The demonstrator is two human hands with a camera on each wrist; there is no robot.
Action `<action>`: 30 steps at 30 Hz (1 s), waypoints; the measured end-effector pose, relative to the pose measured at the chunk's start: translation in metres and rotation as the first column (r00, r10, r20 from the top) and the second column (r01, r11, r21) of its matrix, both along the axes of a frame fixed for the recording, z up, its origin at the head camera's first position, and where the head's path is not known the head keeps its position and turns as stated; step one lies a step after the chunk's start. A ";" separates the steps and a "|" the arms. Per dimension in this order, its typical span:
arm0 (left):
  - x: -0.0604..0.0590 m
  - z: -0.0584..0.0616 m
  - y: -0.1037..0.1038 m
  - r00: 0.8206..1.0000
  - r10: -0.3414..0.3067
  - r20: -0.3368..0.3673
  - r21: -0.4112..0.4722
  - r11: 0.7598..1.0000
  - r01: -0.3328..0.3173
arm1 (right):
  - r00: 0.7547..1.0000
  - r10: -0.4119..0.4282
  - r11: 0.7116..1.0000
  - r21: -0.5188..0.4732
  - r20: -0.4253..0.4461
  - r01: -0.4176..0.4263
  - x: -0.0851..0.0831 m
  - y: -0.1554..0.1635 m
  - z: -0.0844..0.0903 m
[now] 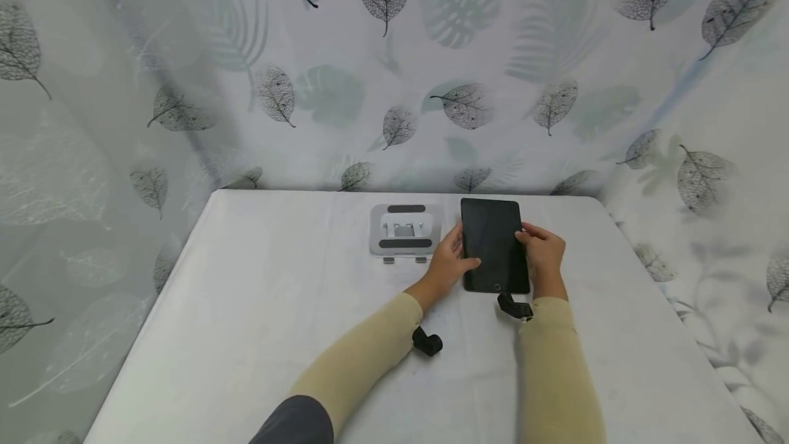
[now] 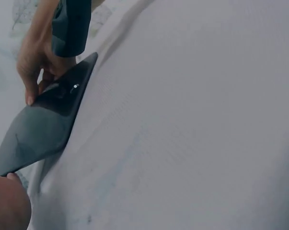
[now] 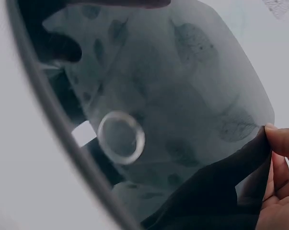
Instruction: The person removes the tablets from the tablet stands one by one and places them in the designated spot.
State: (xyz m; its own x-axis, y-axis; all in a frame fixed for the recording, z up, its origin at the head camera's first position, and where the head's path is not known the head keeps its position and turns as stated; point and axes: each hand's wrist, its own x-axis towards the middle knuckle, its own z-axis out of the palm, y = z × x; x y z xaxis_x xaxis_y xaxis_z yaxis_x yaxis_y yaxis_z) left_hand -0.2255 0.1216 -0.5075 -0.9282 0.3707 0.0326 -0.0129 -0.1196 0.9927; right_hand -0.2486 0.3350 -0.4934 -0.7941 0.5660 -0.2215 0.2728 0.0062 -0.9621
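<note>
Black tablet (image 1: 495, 244); white table (image 1: 259, 307); grey-leaf-patterned backdrop (image 1: 394, 74); beige sleeves (image 1: 364, 355).

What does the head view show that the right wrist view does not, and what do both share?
Only the head view shows the grey stand lying flat on the white table, left of the tablet, plus both sleeves, the left hand at the tablet's left edge and the leaf-patterned backdrop. Only the right wrist view shows the round home button up close and leaf reflections in the dark glass. Both show the tablet and the right hand, whose fingers grip its edge.
</note>
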 end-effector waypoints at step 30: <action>-0.006 -0.017 0.004 0.999 -0.020 0.025 -0.020 1.000 0.020 | 0.977 0.211 0.822 0.540 0.001 -0.178 0.008 0.005 -0.035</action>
State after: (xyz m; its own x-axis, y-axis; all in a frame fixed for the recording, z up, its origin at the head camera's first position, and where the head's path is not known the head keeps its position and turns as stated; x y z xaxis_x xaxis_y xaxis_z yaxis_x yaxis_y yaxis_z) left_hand -0.2313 0.1256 -0.5247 -0.9210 0.3895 0.0020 -0.0395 -0.0985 0.9944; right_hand -0.2405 0.3397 -0.5282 -0.9022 0.4147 0.1188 0.1562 0.5708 -0.8061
